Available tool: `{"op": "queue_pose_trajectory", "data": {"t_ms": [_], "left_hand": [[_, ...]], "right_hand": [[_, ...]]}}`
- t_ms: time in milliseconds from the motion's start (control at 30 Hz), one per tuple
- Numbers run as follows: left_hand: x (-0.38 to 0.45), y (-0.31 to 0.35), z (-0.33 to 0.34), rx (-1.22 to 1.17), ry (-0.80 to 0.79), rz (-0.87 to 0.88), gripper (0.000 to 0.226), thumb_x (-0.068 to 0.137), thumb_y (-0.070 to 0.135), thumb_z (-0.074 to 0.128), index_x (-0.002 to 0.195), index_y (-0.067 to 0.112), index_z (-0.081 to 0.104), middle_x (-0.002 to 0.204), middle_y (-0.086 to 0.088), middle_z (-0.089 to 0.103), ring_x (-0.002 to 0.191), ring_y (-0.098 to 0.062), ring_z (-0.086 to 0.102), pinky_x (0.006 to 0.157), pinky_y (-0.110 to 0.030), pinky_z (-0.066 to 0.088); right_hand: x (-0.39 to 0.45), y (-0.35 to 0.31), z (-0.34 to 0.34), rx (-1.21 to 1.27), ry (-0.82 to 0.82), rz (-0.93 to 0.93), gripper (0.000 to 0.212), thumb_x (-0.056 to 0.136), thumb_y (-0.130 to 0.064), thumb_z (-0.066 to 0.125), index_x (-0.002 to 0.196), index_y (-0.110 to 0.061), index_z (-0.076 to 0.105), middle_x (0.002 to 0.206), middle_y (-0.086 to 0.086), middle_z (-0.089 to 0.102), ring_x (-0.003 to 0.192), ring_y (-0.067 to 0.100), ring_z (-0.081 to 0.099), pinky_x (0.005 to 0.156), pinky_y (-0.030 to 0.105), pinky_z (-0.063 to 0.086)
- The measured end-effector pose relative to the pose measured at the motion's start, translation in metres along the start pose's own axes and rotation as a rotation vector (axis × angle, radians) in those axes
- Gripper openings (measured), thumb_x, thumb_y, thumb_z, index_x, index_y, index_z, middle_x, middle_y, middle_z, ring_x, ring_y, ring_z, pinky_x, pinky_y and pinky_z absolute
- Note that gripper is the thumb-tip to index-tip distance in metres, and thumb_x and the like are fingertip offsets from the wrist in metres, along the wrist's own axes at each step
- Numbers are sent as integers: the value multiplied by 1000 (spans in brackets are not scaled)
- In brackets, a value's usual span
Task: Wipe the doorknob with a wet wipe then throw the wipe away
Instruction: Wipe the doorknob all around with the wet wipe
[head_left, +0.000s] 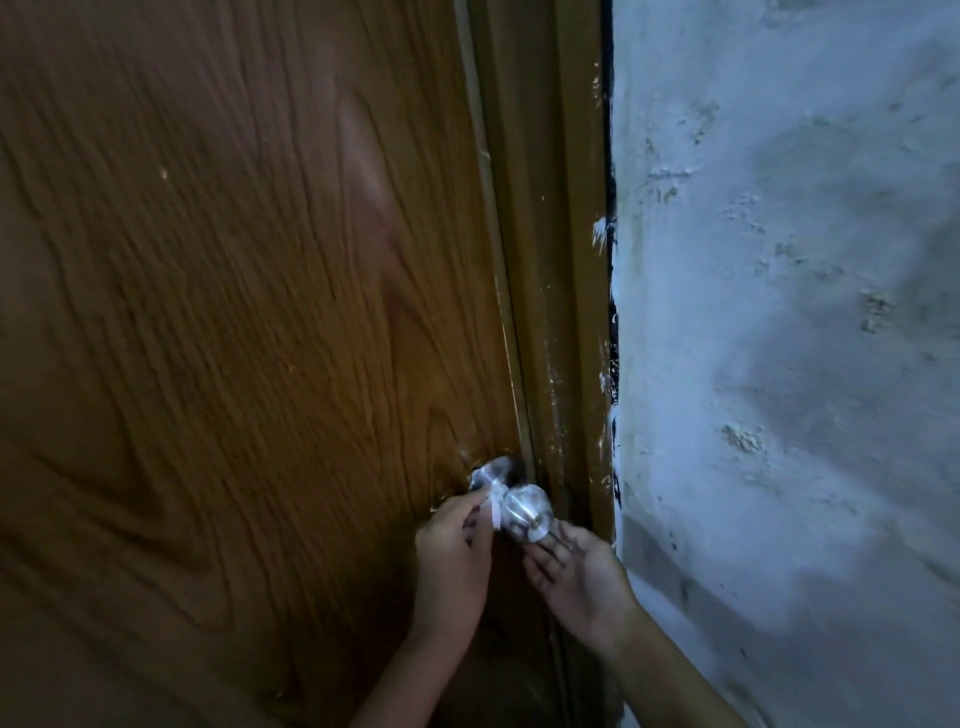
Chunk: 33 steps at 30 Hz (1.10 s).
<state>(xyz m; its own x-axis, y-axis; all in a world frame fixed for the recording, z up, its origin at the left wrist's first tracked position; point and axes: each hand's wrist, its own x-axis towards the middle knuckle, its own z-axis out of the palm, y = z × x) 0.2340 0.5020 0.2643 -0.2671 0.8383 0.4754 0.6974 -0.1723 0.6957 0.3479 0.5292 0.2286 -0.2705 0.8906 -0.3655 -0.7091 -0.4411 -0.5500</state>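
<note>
Pinching the wet wipe (494, 506) against the doorknob (527, 512) neck: left hand (454, 551), at nine o'clock. Half open, empty, cupped beneath at five o'clock: right hand (582, 577).

Head camera looks down, close, at the door (234, 312).

No readable text anywhere. Wooden door (234, 312), left of frame: bare grain, no label or number. Door frame (556, 260), centre: only paint flecks. Wall (779, 312), right of frame: rough plaster, no sign. Doorknob (527, 512), lower centre: no legible brand, too blurred.
</note>
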Motion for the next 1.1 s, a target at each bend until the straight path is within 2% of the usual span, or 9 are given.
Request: {"op": "queue_pose_trajectory", "data": {"t_ms": [167,300,400,467,600,800,867,1000,1100], "left_hand": [[2,2,2,106,-22,105,24,89,12,53,110,11,66,104,-1,66,88,0,55,68,-3,40],[-6,2,3,84,7,54,24,89,11,54,109,10,65,100,1,66,88,-4,58,66,-5,40],[-3,2,3,87,-8,38,26,90,12,51,113,12,63,104,2,65,88,0,55,66,-3,39],[5,5,3,97,-46,67,27,92,12,48,115,12,63,108,0,64,88,0,53,70,-4,40],[18,12,3,122,-122,76,29,94,12,43,117,12,61,115,-3,63,102,-10,57,86,-17,44],[10,1,1,189,-123,-39,32,95,12,40,123,14,55,123,0,58,101,1,48,67,-2,35],[12,2,0,190,-136,-56,33,95,11,39,124,14,54,125,-2,58,107,-4,51,73,-5,34],[20,13,0,208,-163,13,33,95,11,37,121,14,57,121,-2,59,105,-8,53,80,-12,37],[17,12,0,213,-145,40,31,95,12,39,119,15,58,117,0,59,100,-6,54,79,-12,39]], "right_hand": [[2,-15,5,-22,-38,-31,35,97,-24,30,105,-6,59,107,15,64,99,25,59,82,34,44],[4,-21,10,-96,-61,-33,41,96,-33,30,98,-7,61,103,14,63,94,24,59,82,34,45],[5,-24,11,-137,-79,-43,46,96,-37,27,96,-7,61,101,15,63,93,24,59,79,33,46],[6,-25,12,-146,-80,-47,49,96,-39,25,94,-7,62,101,15,63,92,24,59,76,33,46],[6,-25,12,-150,-82,-39,50,95,-42,25,94,-8,62,103,15,63,94,25,59,75,33,46],[9,-24,9,-168,-89,-45,50,94,-44,26,95,-10,63,107,15,63,95,24,59,73,33,46],[10,-22,9,-165,-85,-47,50,94,-44,26,94,-11,63,106,14,63,96,24,58,76,34,46],[11,-22,10,-188,-79,-49,50,94,-45,25,93,-12,62,107,14,62,100,25,57,83,35,43],[11,-22,9,-195,-82,-46,50,94,-45,26,94,-12,63,108,14,62,101,26,57,84,35,43]]}}
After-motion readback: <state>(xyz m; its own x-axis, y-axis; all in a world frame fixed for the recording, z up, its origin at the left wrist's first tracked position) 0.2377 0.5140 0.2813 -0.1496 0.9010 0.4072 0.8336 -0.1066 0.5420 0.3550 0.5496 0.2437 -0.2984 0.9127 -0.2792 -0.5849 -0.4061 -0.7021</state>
